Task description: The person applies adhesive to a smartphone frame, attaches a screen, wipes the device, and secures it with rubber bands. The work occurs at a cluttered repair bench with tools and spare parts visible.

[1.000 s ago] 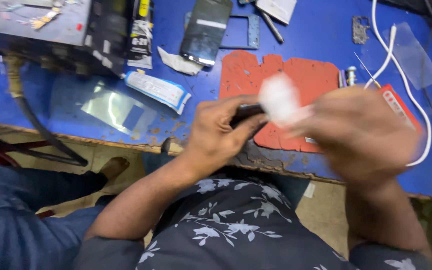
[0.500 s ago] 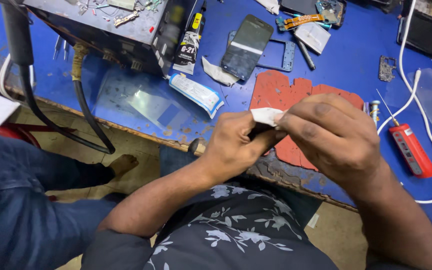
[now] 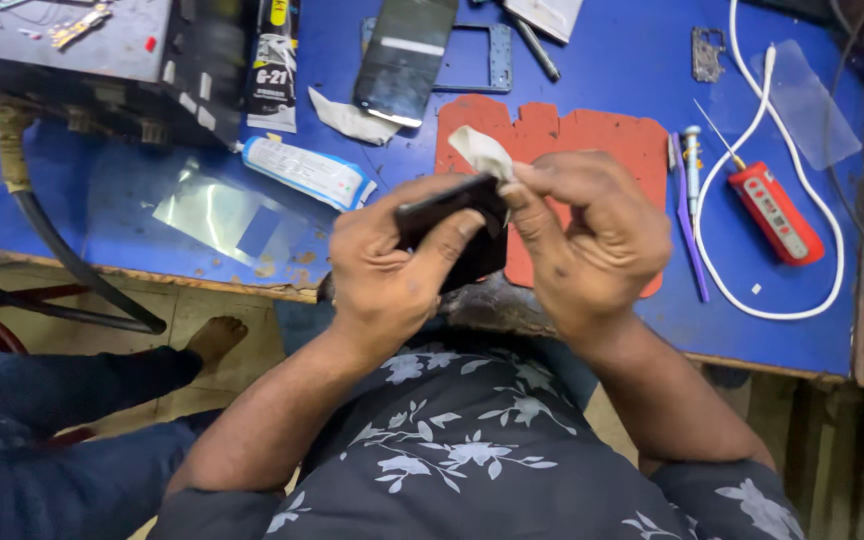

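1. A person in a dark floral shirt works at a blue counter [image 3: 602,60], both hands raised just in front of the chest and over the near edge of the counter.

2. The left hand [image 3: 392,265] is curled around a dark, flat phone-like device [image 3: 452,225], fingers wrapped beneath it and the thumb lying along its upper edge; the hand is closed on it, not loose.

3. The right hand [image 3: 587,240] pinches a small white wad of cloth or tissue [image 3: 482,152] between thumb and fingertips, the rest of the fingers folded in (the wad stands up above the knuckles).

4. The relation that counts: the device lies between the two hands, its long axis slanting from lower left up to the right, and its upper right end meets the right hand's pinched fingers. The wad touches or sits just at that end; exact contact cannot be told.

5. Behind the hands, flat on the counter, lies a red-orange mat [image 3: 572,135]; a second dark phone [image 3: 407,55] rests farther back, well apart.

6. To the right sit a red hand tool [image 3: 774,210] ringed by a white cable [image 3: 832,260], and a small screwdriver [image 3: 692,160] just beside the mat. To the left lies a white glue tube [image 3: 307,172].
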